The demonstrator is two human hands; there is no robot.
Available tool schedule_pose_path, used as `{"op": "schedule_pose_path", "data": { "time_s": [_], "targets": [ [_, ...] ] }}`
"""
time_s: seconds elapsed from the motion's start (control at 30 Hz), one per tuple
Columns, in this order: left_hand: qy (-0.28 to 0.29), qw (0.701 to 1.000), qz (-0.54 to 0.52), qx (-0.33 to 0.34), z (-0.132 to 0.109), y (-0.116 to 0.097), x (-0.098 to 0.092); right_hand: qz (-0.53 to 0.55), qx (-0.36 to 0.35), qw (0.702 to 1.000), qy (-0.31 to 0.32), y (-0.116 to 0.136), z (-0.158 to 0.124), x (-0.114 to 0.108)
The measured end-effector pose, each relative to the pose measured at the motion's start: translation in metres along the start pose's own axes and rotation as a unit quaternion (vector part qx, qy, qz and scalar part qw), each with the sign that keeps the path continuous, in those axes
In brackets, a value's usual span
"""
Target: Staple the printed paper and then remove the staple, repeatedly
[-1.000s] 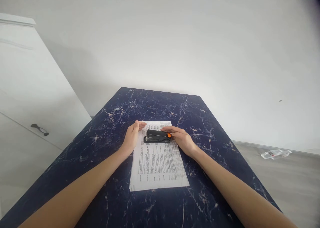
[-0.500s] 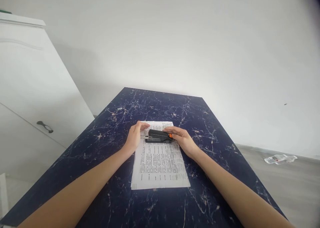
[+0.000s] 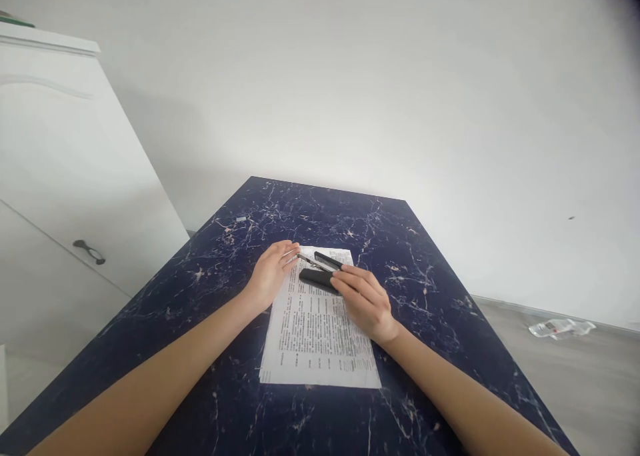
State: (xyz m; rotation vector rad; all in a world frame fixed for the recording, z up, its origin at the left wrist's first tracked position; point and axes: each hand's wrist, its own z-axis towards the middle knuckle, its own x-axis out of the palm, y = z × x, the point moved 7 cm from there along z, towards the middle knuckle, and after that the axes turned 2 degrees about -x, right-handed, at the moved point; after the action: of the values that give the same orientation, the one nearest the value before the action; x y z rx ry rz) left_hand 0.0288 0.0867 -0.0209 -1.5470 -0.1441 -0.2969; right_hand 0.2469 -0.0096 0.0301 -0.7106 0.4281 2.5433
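Observation:
A black stapler (image 3: 317,281) is in my right hand (image 3: 367,303), whose fingers wrap around its right end. The stapler is spread apart and tipped over, with a silvery metal rail between its dark parts. My left hand (image 3: 270,273) lies to the left of it, fingers stretched out and close together. Its fingertips are beside the end of the rail; I cannot tell whether they touch it. Beneath the stapler and both hands lies a stack of printed paper sheets (image 3: 320,369), its far part partly covered.
The dark blue marbled table (image 3: 320,419) narrows toward a white wall. A small pale piece (image 3: 241,219) lies near its far left. A white cabinet (image 3: 75,156) with a dark handle (image 3: 90,252) stands left. Clear plastic packaging (image 3: 560,328) rests on the floor at right.
The stapler has been lifted off the paper, turned over and spread apart. My right hand has moved from touching its right end to gripping it. My left hand stays on the left side.

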Motion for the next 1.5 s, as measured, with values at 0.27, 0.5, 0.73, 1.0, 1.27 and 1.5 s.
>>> {"op": "schedule_pose_path", "data": {
  "time_s": [0.27, 0.5, 0.73, 1.0, 1.27, 1.5],
  "targets": [
    [0.092, 0.993, -0.024, -0.070, -0.007, 0.005, 0.018, -0.032, -0.071, 0.993, 0.087, 0.013, -0.008, 0.011],
    [-0.121, 0.976, 0.153, 0.102, -0.016, -0.033, -0.012, 0.003, 0.215, 0.975, -0.044, -0.010, 0.008, -0.006],
    [-0.114, 0.847, 0.443, 0.270, -0.035, -0.061, -0.003, 0.088, 0.371, 0.923, 0.059, -0.034, -0.003, 0.014],
    [0.076, 0.639, 0.566, 0.515, -0.073, -0.064, 0.058, -0.002, 0.080, 0.996, 0.027, 0.003, 0.016, 0.004],
    [0.123, 0.551, 0.556, 0.610, -0.101, -0.065, 0.079, 0.060, -0.132, 0.989, 0.022, 0.036, 0.013, 0.004],
    [0.115, 0.561, 0.569, 0.591, -0.096, -0.059, 0.078, 0.097, -0.075, 0.992, 0.005, 0.029, 0.023, -0.003]
  ]
}}
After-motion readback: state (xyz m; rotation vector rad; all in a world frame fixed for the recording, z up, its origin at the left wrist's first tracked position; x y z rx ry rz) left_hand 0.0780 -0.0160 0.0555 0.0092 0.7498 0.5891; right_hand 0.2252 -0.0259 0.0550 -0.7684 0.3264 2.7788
